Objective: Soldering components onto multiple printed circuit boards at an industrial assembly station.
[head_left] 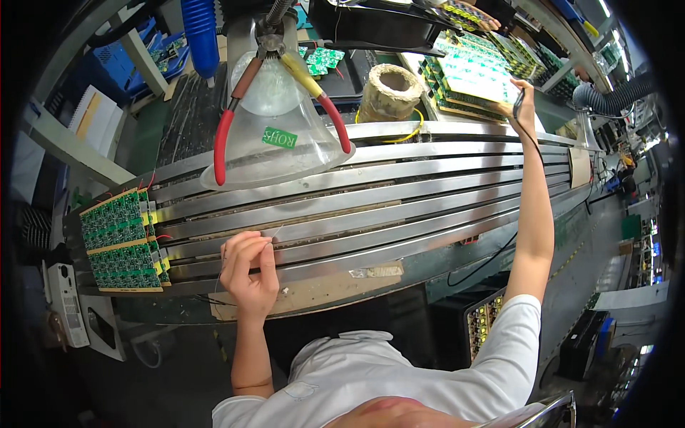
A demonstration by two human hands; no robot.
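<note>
My left hand (250,269) is raised over the metal rails, thumb and fingertips pinched on a thin silvery wire (279,229) whose end sticks out to the upper right. At the far right, my right arm is stretched out and my right hand (524,107) grips the near right corner of a green circuit board panel (471,78). That panel lies on top of a stack, brightly lit from above. A black cord runs along the right wrist. At the left end of the rails lie two green circuit board panels (118,246) with yellow parts and red wires.
A clear funnel-shaped hood (278,160) with red-sleeved clamp arms hangs over the rails (399,175). Behind it stands a thick cardboard tube (391,89) with a yellow cable. A blue hose (200,39) hangs at the back left. Another person's hand (485,18) shows at the far side.
</note>
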